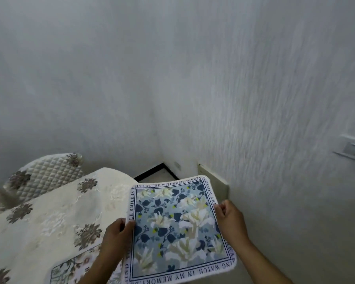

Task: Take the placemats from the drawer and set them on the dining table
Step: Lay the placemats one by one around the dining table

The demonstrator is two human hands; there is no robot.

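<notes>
A square placemat [176,228] with blue and cream flowers and a lettered white border hangs in the air at the lower middle of the head view. My left hand [116,232] grips its left edge and my right hand [229,218] pinches its right edge. The mat is beside the right end of the dining table [49,218], which wears a cream cloth with brown flower patches. Another patterned placemat [74,267] lies on the table near its front edge, partly hidden by my left forearm. The drawer is out of view.
A quilted chair back [47,173] stands behind the table at the left. White textured walls meet in a corner ahead, with dark skirting [156,171] at the floor. A switch plate [353,149] is on the right wall. Pale floor lies under the mat.
</notes>
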